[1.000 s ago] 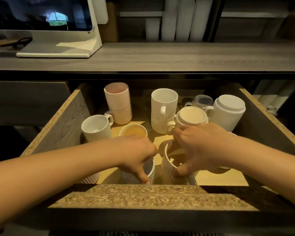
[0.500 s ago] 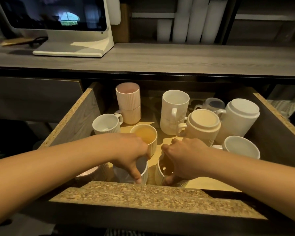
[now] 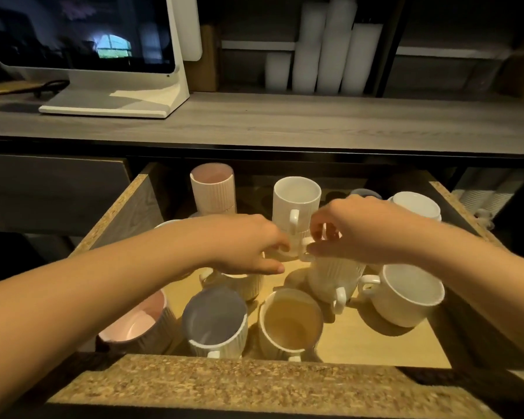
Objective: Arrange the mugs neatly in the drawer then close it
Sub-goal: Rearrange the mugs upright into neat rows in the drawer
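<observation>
Both forearms cross the drawer [image 3: 118, 213] and hide much of its middle; a mug under the left arm shows only a sliver of rim, a grey-blue mug [image 3: 366, 193] at the back is mostly behind the right hand [image 3: 360, 229], and the white lidded mug [image 3: 416, 205] back right is half covered by the right wrist; the scene is dim. Right hand sits over an upside-down ribbed cream mug [image 3: 333, 276], fingertips curled narrow and pinching at the small handle near its top edge, though what exactly they grip is hard to make out; left hand [image 3: 242, 243] lies flat, fingers together and extended, resting on the rim of a cream mug [image 3: 245, 282] beneath it, grip cannot be told. Drawer is open and holds all the mugs; back row: pink stack [image 3: 212, 189], white stack [image 3: 297, 204]; front row: pink-lined mug [image 3: 139, 325] tilted at left, blue-lined mug [image 3: 215, 322], tan-lined mug [image 3: 291, 322], both upright with handles toward the camera; a wide white mug [image 3: 406, 294] stands at right, tilted. Counter [image 3: 285, 122] above carries a monitor [image 3: 82, 40].
</observation>
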Motion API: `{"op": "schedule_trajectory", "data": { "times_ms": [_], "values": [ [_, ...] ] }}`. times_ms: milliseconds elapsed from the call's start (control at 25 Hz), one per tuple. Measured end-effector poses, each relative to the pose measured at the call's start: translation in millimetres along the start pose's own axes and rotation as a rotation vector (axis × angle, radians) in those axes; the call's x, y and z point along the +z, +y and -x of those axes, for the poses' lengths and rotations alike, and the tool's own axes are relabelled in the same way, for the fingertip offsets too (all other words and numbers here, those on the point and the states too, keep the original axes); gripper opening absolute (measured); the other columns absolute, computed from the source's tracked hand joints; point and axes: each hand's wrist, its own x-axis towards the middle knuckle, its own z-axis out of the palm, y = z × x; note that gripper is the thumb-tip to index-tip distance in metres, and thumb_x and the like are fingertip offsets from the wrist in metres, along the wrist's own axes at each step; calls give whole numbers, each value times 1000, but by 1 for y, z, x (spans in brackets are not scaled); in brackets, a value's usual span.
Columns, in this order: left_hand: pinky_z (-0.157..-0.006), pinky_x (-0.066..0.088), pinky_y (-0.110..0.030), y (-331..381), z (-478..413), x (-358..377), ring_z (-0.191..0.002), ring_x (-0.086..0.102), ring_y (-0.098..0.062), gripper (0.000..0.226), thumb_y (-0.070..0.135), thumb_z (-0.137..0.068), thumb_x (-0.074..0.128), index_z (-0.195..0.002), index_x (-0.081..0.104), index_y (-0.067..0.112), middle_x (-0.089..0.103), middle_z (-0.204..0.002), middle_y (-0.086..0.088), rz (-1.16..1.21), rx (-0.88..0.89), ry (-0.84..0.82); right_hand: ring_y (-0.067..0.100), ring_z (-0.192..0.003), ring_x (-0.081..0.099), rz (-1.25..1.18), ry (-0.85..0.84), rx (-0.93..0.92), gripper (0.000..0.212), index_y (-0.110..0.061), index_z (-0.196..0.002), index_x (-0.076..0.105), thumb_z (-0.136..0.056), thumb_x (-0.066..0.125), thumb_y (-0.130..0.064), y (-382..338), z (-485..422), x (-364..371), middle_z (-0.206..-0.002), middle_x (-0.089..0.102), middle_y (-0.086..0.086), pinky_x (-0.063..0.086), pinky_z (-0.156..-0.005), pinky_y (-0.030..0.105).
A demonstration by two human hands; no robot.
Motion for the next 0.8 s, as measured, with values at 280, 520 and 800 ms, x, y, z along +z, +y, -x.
{"op": "schedule_trajectory", "data": {
  "times_ms": [280,520,800],
  "values": [
    [-88,48,-30,16,-47,4,-116,53,-15,59,46,-86,57,-137,36,26,52,-135,3,95,-44,168,16,-92,62,-10,15,262,55,-20,-119,57,-82,50,-61,44,-14,7,-110,65,1,55,-81,32],
    [-97,44,-28,16,-47,19,-127,45,-12,67,44,-87,58,-143,23,34,39,-146,8,255,-10,181,18,-106,59,-208,-128,300,72,-24,-131,45,-75,52,-69,47,-17,20,-127,58,1,52,-80,27],
    [-104,42,-31,11,-44,34,-138,30,-11,83,48,-87,55,-146,-2,41,15,-156,14,283,-30,127,16,-93,59,-293,-132,323,72,-20,-127,44,-75,53,-69,47,-14,26,-120,58,3,53,-69,23]
  ]
}}
